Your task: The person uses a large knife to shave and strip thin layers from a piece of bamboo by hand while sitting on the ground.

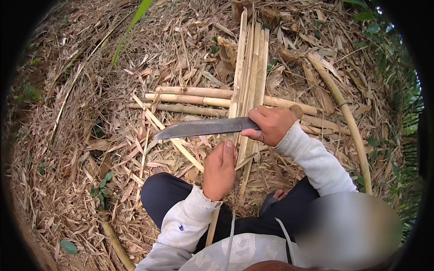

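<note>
The view looks from the left side of the person's [208,259] head, facing steeply down through a wide fisheye, close enough that the fingers [229,145] sit near the middle, legs [163,194] nearer the lens below them, littered ground [167,54] stretching beyond.

The knife [203,127] bars the way just ahead of the left hand [219,174], with strips [253,70] lying across poles [194,91] farther out. Left of its tip, a hand could pass low over litter [106,149]; rightward past the right hand [273,126], a curved pole [347,113] obstructs.
</note>
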The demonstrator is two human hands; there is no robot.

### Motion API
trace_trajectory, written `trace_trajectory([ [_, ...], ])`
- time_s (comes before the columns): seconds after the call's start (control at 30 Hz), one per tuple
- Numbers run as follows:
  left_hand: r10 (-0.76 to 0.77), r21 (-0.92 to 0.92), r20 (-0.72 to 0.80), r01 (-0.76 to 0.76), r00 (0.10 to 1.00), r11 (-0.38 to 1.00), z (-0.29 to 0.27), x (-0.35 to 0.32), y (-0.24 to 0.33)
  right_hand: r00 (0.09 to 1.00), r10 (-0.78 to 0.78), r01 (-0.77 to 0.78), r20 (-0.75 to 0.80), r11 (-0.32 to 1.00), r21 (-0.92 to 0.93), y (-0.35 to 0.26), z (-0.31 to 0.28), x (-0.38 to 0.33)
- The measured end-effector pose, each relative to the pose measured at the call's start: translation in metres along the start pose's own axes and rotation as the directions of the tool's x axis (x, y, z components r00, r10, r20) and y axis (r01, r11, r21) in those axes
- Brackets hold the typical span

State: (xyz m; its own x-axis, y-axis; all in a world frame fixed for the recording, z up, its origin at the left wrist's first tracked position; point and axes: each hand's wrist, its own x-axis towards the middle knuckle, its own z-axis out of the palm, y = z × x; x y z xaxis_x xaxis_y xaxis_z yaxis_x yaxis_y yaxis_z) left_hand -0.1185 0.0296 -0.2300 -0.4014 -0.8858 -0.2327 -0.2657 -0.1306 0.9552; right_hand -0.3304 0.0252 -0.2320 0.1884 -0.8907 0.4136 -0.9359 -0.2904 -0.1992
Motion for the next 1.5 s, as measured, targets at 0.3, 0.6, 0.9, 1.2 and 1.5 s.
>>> trace_trajectory([
  [0.3,-0.043,-0.139,0.012,0.044,0.999,0.989,-0.002,0.005,-0.011,1.000,0.020,-0.020,0.014,0.999,-0.049,-0.002,0.011,0.001],
  [0.6,0.011,-0.009,-0.056,-0.011,0.998,1.000,0.001,0.008,-0.006,0.997,-0.063,0.065,0.034,0.997,-0.031,0.020,0.016,0.008],
  [0.9,0.001,-0.010,-0.006,-0.001,1.000,1.000,0.000,0.007,-0.002,0.997,-0.068,0.063,-0.039,0.993,-0.102,0.040,0.011,0.004],
  [1.2,-0.070,-0.121,-0.004,0.069,0.998,0.990,-0.006,-0.003,-0.007,1.000,0.025,-0.025,0.016,1.000,-0.009,0.009,0.011,-0.004],
  [1.5,-0.138,-0.140,0.024,0.140,0.990,0.980,0.001,-0.006,-0.011,0.988,0.128,-0.122,0.080,0.990,-0.075,0.019,0.007,0.002],
])
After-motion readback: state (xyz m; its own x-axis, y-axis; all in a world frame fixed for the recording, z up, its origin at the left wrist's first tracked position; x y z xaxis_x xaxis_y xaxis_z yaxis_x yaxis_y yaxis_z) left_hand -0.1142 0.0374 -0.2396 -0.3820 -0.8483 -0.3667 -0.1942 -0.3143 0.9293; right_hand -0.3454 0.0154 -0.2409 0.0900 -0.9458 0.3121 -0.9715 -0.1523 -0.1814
